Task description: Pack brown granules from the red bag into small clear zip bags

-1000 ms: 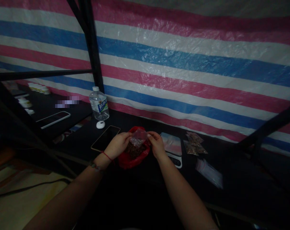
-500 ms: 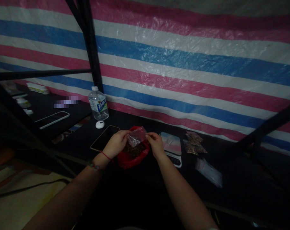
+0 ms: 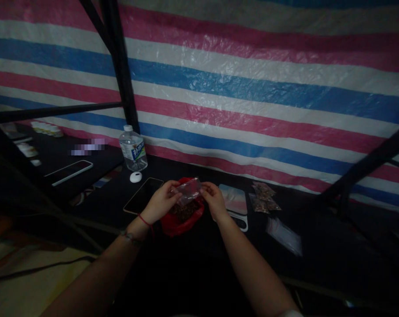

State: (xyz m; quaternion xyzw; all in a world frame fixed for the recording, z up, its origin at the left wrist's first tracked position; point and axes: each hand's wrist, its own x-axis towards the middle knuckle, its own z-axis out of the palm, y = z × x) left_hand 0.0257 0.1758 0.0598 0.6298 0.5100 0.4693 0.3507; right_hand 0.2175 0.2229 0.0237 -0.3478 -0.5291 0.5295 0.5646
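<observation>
Above the middle of the dark table (image 3: 324,242), I see both hands clamped on one small clear bag (image 3: 188,192): the left hand (image 3: 161,201) pinches its left end, the right hand (image 3: 215,200) its right end, fingers closed on the plastic. The clear bag is held out between them over an open red bag (image 3: 182,229) with loose brown bits (image 3: 185,213) inside; I cannot tell whether it touches them.

Just left of the left hand, a dark-screened phone (image 3: 142,196) lies flat. Farther off on that side I find a small white case (image 3: 136,177) and, near it, an upright clear bottle (image 3: 133,152) with a label.

Right beside the right hand I have a flat scale (image 3: 232,200) with a shiny plate, partly hidden by that hand. Farther right, filled packets (image 3: 264,198) lie in a cluster, and nearer to me is a stack of flat clear sachets (image 3: 284,236).
</observation>
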